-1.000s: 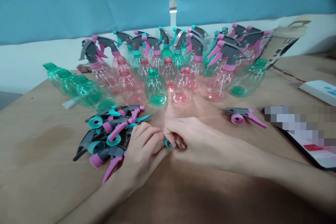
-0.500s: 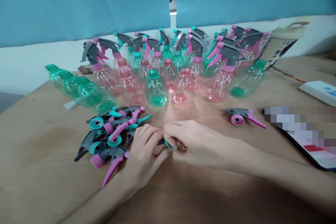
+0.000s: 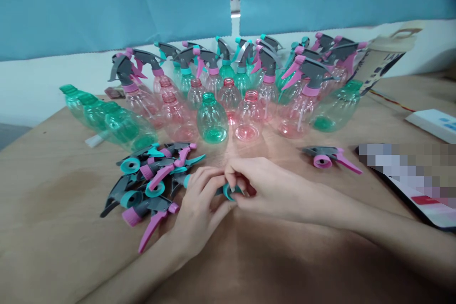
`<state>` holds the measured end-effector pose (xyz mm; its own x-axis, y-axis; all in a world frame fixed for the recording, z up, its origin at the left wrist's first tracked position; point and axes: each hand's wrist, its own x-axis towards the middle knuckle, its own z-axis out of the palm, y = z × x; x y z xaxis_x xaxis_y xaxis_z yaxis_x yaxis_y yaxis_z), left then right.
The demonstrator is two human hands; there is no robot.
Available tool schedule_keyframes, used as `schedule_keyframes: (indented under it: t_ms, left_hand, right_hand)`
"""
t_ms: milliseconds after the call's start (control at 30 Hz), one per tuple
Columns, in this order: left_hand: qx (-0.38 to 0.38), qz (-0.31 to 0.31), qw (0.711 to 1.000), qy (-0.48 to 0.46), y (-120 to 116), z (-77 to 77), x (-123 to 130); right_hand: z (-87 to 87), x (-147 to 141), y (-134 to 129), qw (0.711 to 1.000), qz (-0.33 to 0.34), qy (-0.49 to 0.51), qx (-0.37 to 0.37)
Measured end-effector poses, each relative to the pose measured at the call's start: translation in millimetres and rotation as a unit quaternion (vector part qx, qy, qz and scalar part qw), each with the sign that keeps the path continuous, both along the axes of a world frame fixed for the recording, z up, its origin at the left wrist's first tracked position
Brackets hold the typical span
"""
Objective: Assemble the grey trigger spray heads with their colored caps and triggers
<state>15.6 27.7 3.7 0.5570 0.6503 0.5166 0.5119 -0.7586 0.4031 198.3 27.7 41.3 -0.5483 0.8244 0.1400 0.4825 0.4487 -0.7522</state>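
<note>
Between my hands is a grey spray head with a teal collar [image 3: 230,192], its body mostly covered by my fingers. My left hand [image 3: 203,204] is wrapped around the grey body. The fingers of my right hand [image 3: 254,187] are bent and pinched at the open collar; whether they hold anything small inside it is hidden. Just left of my left hand lies a pile of loose spray heads [image 3: 153,209], grey with pink or teal collars and triggers. A single pink-collared spray head [image 3: 326,157] lies by itself to the right.
Behind my hands stand several open bottles, such as a green bottle [image 3: 213,121] and a pink bottle [image 3: 248,121]. Bottles with sprayers fitted [image 3: 301,104] fill the back. A tilted cup [image 3: 386,59], a white box [image 3: 432,123] and a dark-edged flat device [image 3: 402,194] are on the right.
My right fingers have shifted and opened slightly around the teal collar, so more of its ring shows. My left hand keeps its grip. The bottles and the pile stay put.
</note>
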Motion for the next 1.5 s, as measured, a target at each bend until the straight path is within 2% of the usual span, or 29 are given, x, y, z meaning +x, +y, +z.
schedule_keyframes:
  t_ms: [100, 233, 433, 600, 767, 900, 1067, 1267, 1500]
  left_hand:
    - [0.017, -0.024, 0.999, 0.016, 1, 0.0, 1]
    - [0.04, -0.052, 0.997, 0.026, 2, -0.8, 0]
    - [0.005, -0.049, 0.999, -0.011, 3, -0.9, -3]
    - [0.008, -0.039, 0.999, -0.023, 1, 0.8, -3]
    - [0.027, -0.046, 0.999, 0.0, -2, 2.9, 0]
    - [-0.011, -0.055, 0.998, -0.003, -4, 6.1, 1]
    - [-0.02, -0.05, 0.998, -0.026, -6, 9.7, 1]
    - [-0.011, -0.03, 0.999, -0.035, -5, 6.4, -2]
    - [0.004, -0.018, 0.999, -0.046, -3, 5.7, -4]
  right_hand:
    - [1.4, 4, 2, 1.0, -0.015, -0.017, -0.012]
    - [3.7, 8, 2, 0.999, 0.015, -0.039, -0.03]
    - [-3.3, -3, -2, 0.998, -0.024, 0.018, 0.046]
    - [-2.2, -5, -3, 0.998, -0.034, 0.04, 0.018]
    - [9.4, 5, -3, 0.999, 0.019, 0.005, -0.037]
    - [12.8, 10, -1, 0.997, 0.058, -0.003, -0.047]
    - [9.2, 8, -1, 1.0, 0.009, 0.01, 0.004]
    - [-3.1, 2, -2, 0.999, -0.023, 0.05, 0.0]
    - [-12.0, -4, -5, 0.989, -0.039, 0.136, -0.047]
